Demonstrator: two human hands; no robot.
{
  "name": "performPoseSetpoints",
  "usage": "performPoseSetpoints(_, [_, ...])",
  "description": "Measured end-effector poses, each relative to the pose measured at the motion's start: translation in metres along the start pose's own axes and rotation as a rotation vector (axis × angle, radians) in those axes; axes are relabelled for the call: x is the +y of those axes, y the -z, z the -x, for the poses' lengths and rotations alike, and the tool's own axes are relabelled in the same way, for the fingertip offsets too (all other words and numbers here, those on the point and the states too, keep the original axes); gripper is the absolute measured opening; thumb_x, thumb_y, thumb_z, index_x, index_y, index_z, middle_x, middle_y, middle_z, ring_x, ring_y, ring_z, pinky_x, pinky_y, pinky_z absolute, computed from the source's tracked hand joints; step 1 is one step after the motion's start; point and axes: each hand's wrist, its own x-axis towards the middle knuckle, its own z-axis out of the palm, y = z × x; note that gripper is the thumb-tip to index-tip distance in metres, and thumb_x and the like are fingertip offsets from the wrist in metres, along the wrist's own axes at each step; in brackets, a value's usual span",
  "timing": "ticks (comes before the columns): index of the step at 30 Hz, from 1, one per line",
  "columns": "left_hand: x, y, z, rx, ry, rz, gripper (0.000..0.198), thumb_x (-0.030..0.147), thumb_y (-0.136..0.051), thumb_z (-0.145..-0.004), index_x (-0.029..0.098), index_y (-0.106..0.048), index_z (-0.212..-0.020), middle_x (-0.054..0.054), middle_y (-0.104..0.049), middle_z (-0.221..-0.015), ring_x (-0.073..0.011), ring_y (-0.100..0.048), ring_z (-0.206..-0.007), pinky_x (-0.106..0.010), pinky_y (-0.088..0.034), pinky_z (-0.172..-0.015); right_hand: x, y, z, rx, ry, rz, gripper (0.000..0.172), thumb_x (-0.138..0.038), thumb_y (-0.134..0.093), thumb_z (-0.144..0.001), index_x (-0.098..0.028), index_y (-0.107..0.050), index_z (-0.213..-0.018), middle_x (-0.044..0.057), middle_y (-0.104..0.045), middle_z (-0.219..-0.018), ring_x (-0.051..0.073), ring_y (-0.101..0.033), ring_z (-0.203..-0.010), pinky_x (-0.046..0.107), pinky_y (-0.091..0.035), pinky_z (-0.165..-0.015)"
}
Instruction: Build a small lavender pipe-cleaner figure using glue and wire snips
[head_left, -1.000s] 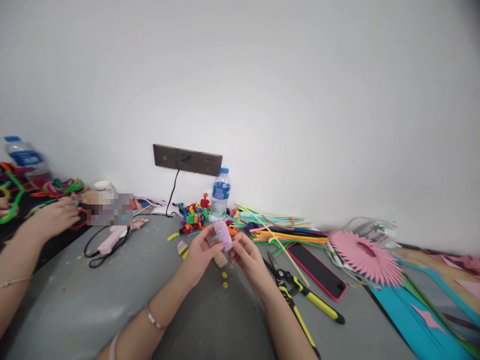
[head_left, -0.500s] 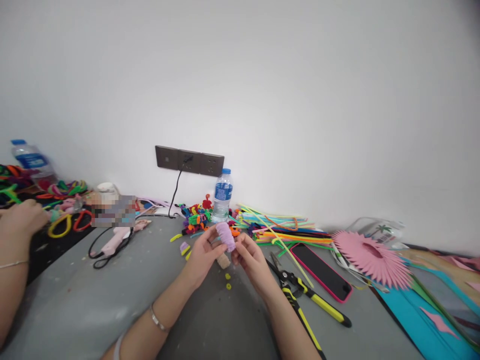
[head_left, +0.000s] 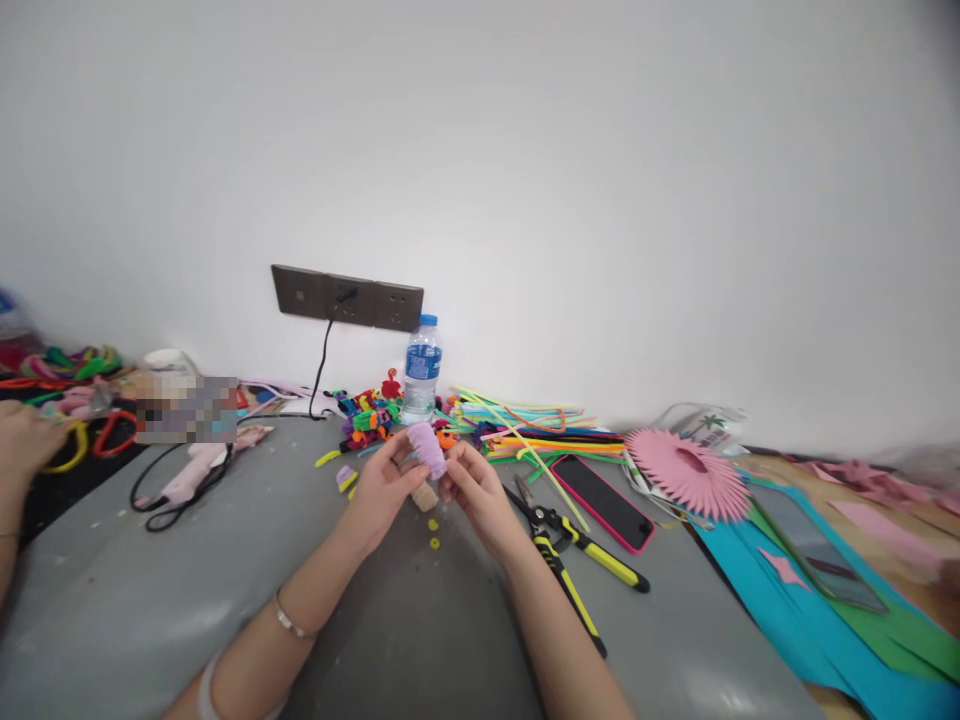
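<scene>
Between the thumb and fingers of my left hand point(head_left: 384, 492) is a light purple fuzzy coil point(head_left: 426, 450), which looks like wound pipe cleaner. My right hand point(head_left: 478, 492) pinches at the coil's lower right end; the exact spot is partly covered by the fingertips. Just below the coil lies a beige fuzzy piece point(head_left: 425, 497) on the grey table point(head_left: 420, 640). Nearer to me are small yellow bits point(head_left: 434, 543). A purple-and-yellow piece point(head_left: 346, 478) rests left of my left hand.
Yellow-handled pliers point(head_left: 570, 545) and a pink-cased phone point(head_left: 604, 502) lie to the right, by loose pipe cleaners point(head_left: 555, 440). Behind stands a water bottle point(head_left: 422, 370). A corded pink glue gun point(head_left: 191, 470) is at left, near another person's hand point(head_left: 26, 440).
My view has turned right, so everything sits further left. Both hands keep their hold on the purple coil. A blurred shape with pink paper has come into view at the far right.
</scene>
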Motion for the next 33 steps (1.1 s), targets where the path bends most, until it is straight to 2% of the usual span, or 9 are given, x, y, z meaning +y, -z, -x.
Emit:
performPoseSetpoints(4, [0.002,-0.002,0.001,0.014,0.01,0.005,0.046,0.021,-0.086,-0.063,0.02,-0.071,-0.107,-0.006,-0.071,-0.111,-0.0198,-0.065,-0.1,-0.03,-0.051,-0.089,-0.001,-0.001,0.0,-0.004,-0.009,-0.009,0.036,-0.05,-0.072,-0.081,-0.022,-0.05,-0.079,-0.007,-0.052,-0.059,0.01,-0.045,-0.051,0.023,-0.036,-0.053])
performPoseSetpoints(16, [0.001,0.0,0.002,-0.01,0.055,0.031,0.045,0.021,-0.083,-0.069,0.018,-0.07,-0.112,-0.008,-0.07,-0.112,-0.0209,-0.065,-0.1,-0.028,-0.054,-0.081,0.002,0.0,-0.001,-0.004,-0.019,-0.015,0.036,-0.051,-0.072,-0.081,-0.022,-0.051,-0.079,-0.007,-0.051,-0.058,0.01,-0.045,-0.05,0.023,-0.036,-0.053])
performPoseSetpoints(22, [-0.001,0.002,0.001,0.012,0.054,0.046,0.048,0.021,-0.085,-0.065,0.018,-0.071,-0.111,-0.01,-0.068,-0.118,-0.0227,-0.062,-0.109,-0.03,-0.052,-0.088,0.005,0.002,-0.002,-0.021,-0.001,-0.033,0.034,-0.049,-0.071,-0.083,-0.022,-0.05,-0.079,-0.007,-0.051,-0.057,0.01,-0.046,-0.049,0.021,-0.036,-0.051])
performPoseSetpoints(33, [0.001,0.0,0.002,0.013,0.036,0.026,0.047,0.02,-0.084,-0.066,0.019,-0.071,-0.112,-0.009,-0.07,-0.117,-0.0225,-0.064,-0.106,-0.031,-0.051,-0.089,0.017,0.007,-0.006,-0.021,0.003,-0.041,0.035,-0.051,-0.07,-0.082,-0.022,-0.05,-0.079,-0.007,-0.05,-0.058,0.01,-0.045,-0.048,0.022,-0.033,-0.048])
